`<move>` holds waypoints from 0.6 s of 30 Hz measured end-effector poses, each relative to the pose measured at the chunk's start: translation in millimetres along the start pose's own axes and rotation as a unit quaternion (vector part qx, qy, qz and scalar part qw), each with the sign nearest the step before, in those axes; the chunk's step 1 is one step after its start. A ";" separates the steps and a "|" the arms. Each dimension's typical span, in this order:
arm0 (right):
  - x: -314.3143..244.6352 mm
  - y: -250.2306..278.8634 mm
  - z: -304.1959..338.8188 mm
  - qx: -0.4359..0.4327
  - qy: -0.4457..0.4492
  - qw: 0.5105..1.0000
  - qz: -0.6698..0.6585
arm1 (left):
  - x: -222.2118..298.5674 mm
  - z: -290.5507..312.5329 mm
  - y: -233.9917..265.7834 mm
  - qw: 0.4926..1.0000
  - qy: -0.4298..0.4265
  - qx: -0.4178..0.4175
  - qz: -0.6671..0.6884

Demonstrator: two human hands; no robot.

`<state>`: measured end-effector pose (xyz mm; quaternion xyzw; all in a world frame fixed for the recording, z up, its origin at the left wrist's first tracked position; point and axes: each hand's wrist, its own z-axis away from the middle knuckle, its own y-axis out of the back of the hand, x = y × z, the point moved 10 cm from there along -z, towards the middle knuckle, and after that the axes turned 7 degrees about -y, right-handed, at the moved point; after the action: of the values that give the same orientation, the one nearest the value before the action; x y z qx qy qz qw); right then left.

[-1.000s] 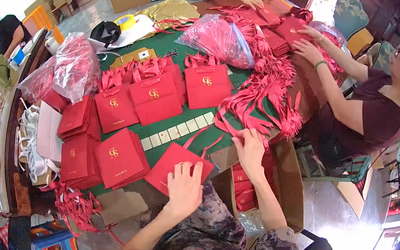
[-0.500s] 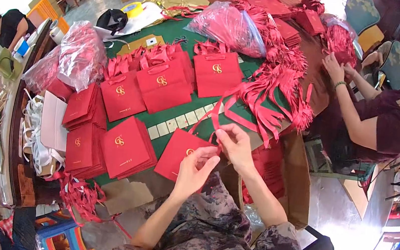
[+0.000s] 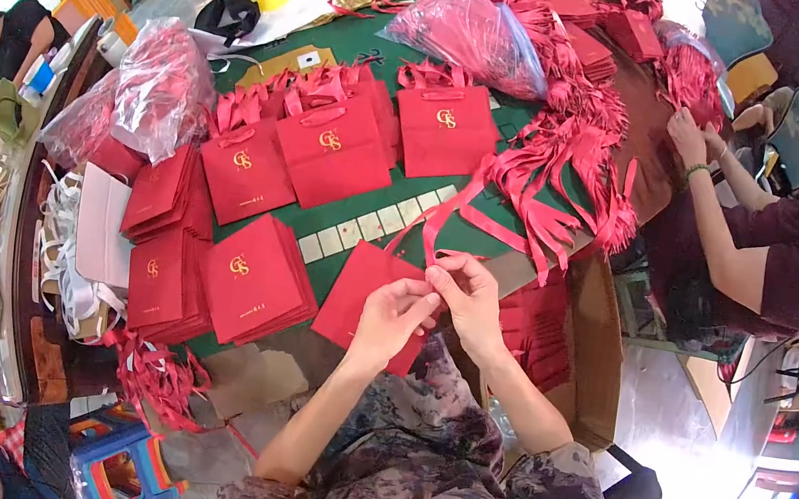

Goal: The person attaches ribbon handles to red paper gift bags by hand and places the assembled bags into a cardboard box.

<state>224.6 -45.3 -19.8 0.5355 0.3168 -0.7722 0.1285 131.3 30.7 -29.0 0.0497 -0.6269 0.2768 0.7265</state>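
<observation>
A red ribbon loops above my hands, its end running down into my right fingers. My right hand is closed in a pinch on it. Against those fingertips my left hand is closed too, thumb pressed to its fingers; whatever lies between them is too small to make out. Beneath both hands a red paper bag lies tilted at the table's near edge, partly covered by my left hand.
Stacks of red paper bags stand to the left on the green table top. Loose red ribbons heap at the right, above an open cardboard box. Plastic-wrapped bundles lie farther back. A co-worker sits at the right.
My hands have come together, fingertips now touching. My left hand has turned further over the bag, covering more of its front. The ribbon stays in my right hand.
</observation>
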 end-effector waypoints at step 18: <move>-73.8 -21.5 71.8 0.016 0.477 0.760 0.441 | -1.4 -4.8 -2.2 0.986 0.067 -0.080 0.132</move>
<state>188.6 -84.2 71.0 0.9172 0.0534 -0.2801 0.2784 136.5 30.4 -30.8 -0.1107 -0.5982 0.3216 0.7256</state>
